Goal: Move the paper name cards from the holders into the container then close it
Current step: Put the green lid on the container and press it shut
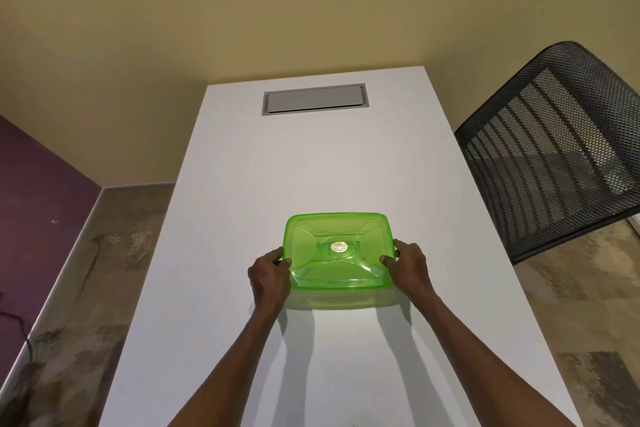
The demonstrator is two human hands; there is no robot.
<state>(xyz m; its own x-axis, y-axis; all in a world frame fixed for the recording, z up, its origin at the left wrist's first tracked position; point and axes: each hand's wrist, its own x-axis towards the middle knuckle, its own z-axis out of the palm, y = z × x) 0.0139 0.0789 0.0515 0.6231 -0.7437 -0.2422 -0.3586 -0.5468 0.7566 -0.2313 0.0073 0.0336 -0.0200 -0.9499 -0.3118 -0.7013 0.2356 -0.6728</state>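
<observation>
Head view puts the green container (339, 253) on the white table (242, 201), just ahead of me toward twelve o'clock, lid on. My left hand (268, 279) grips its nine o'clock side and my right hand (408, 265) the three o'clock side, fingers wrapped on the rim; I judge this two-sided hold is for steadying or seating the lid. It is translucent, rounded-square, with a round sticker at the lid's centre. No cards or holders are in sight.
</observation>
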